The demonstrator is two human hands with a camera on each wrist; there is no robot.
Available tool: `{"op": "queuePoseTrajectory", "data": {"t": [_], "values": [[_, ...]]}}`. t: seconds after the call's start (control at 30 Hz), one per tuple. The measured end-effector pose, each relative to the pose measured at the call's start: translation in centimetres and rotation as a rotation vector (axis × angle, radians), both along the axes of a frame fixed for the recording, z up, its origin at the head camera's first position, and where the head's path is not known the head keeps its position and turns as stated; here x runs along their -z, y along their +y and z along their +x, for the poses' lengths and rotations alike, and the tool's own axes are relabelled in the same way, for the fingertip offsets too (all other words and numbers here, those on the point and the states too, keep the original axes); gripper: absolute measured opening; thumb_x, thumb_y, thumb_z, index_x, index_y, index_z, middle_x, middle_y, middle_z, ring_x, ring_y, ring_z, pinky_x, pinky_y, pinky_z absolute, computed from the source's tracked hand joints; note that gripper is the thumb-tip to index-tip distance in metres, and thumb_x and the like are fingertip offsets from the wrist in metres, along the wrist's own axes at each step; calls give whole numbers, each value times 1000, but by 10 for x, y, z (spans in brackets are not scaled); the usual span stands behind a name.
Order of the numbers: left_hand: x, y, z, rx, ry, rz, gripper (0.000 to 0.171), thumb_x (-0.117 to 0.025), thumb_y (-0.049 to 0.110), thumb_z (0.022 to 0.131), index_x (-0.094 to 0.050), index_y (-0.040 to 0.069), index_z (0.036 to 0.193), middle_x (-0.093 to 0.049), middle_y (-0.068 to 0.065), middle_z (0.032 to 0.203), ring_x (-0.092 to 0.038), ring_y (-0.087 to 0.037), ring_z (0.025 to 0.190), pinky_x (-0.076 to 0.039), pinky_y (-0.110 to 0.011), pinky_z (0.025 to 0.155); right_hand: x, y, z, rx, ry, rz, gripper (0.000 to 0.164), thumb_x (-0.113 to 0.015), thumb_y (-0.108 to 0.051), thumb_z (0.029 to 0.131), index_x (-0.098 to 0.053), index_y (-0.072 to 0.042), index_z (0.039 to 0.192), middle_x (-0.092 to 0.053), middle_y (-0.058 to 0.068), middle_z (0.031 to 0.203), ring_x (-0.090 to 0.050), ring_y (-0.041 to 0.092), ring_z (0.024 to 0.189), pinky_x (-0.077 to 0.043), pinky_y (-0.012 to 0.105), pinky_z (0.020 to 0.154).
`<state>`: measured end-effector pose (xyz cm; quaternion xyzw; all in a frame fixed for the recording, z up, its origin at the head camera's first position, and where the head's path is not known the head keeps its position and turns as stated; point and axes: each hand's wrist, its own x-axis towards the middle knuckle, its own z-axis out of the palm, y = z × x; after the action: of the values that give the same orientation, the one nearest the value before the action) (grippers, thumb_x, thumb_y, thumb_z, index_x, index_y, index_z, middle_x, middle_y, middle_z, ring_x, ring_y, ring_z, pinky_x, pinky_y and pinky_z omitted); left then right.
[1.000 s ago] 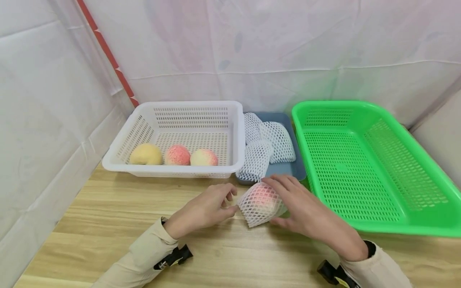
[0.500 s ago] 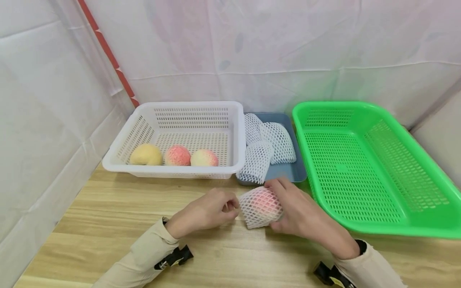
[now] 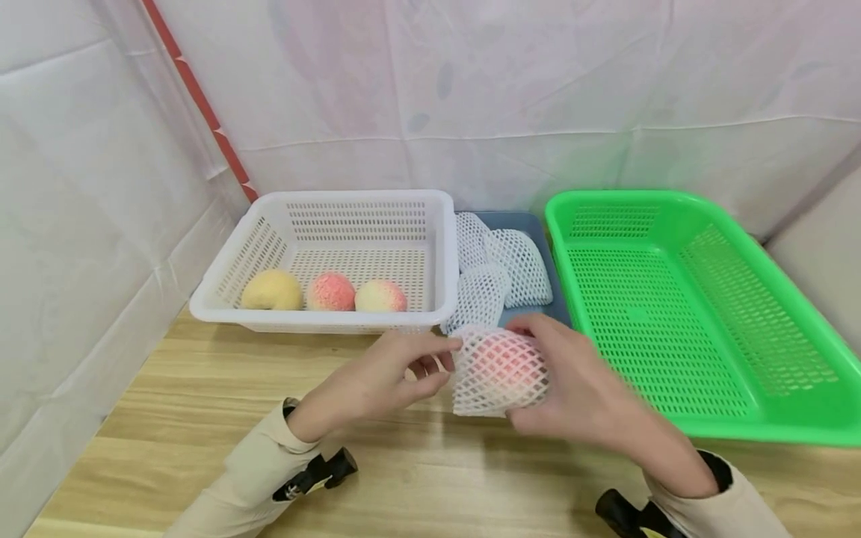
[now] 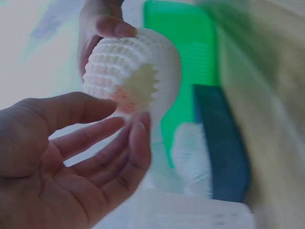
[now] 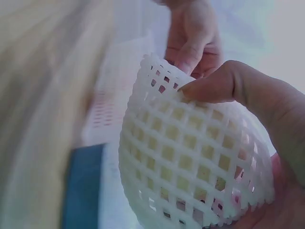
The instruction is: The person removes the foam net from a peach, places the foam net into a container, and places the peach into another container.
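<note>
My right hand (image 3: 572,381) grips a pink and cream peach (image 3: 504,366) inside a white foam net (image 5: 190,148), with its thumb on the mesh in the right wrist view. The peach sits off the tabletop, and its bare end (image 4: 136,90) shows through the net's opening in the left wrist view. My left hand (image 3: 383,377) is at that opening, its index fingertip by the net's left edge. In the left wrist view its thumb and fingers (image 4: 139,143) are loosely bent and apart, in front of the opening.
A white basket (image 3: 323,317) holds a yellow fruit (image 3: 272,290) and two peaches (image 3: 332,291). Beside it, a blue-grey tray (image 3: 528,314) carries several foam nets (image 3: 518,265). The green basket (image 3: 673,321) stands at the right. White cloth (image 3: 417,90) hangs behind.
My right hand has raised the netted peach slightly off the table and brought it nearer. The left hand has shifted up a little, and its fingers have spread from a pinched pose toward the net's opening.
</note>
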<state>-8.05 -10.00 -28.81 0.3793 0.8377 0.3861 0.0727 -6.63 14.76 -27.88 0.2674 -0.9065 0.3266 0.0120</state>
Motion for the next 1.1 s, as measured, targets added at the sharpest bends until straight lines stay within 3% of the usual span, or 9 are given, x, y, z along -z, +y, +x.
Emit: {"op": "queuePoseTrajectory", "data": {"t": [0.13,0.27,0.37,0.57,0.7,0.8,0.93,1.1], "values": [[-9,0,-1,-23,45,142,46,-60,-3,90,-51,-6,134,-67,-9,102,-64,-10,86,-53,-19,79,-17,3,-2,8,23,-13,82,-86,-18,52,-49,-4,124,-59,3,105,-55,14,84,-51,29,66],[-12,6,-3,-31,25,247,59,-64,-3,89,-42,-1,143,-62,-15,121,-65,-17,96,-53,-23,84,-28,5,-6,28,34,-15,83,-86,-19,55,-47,-1,126,-61,9,105,-57,18,84,-51,30,65],[-12,11,-4,-2,11,319,74,-70,-6,82,-35,-1,147,-51,-19,138,-64,-23,103,-53,-28,87,-34,6,-8,34,83,-20,82,-86,-20,56,-47,-1,125,-62,10,105,-58,18,84,-51,31,64],[-10,17,-4,7,-54,346,107,-84,-5,66,-21,3,152,-27,-19,154,-58,-32,116,-51,-32,92,-39,6,-11,43,113,-43,81,-87,-22,54,-50,-4,124,-62,8,107,-57,18,87,-50,34,68],[-9,23,-1,-17,-147,339,124,-87,-2,61,-8,13,156,-16,-16,158,-50,-36,125,-51,-29,89,-38,4,-11,32,85,-36,82,-87,-25,54,-50,-5,125,-62,7,107,-56,18,87,-50,34,69],[-7,27,1,-42,-177,338,132,-89,-1,59,-2,19,156,-11,-11,160,-48,-36,127,-52,-26,86,-37,0,-12,18,67,-46,82,-88,-26,55,-51,-5,125,-62,6,107,-56,17,88,-50,34,70],[-4,29,2,-89,-124,319,135,-91,4,57,-1,23,156,-16,-10,159,-52,-30,123,-53,-24,83,-33,-7,-11,1,41,-89,82,-88,-26,54,-51,-6,125,-62,4,107,-56,16,88,-52,33,70],[-2,28,1,-131,74,256,137,-95,18,54,-3,22,156,-18,-13,159,-38,-28,136,-39,-38,106,-29,-10,-10,-15,74,-141,81,-90,-24,53,-53,-8,124,-63,2,108,-56,15,87,-51,31,69]]}}
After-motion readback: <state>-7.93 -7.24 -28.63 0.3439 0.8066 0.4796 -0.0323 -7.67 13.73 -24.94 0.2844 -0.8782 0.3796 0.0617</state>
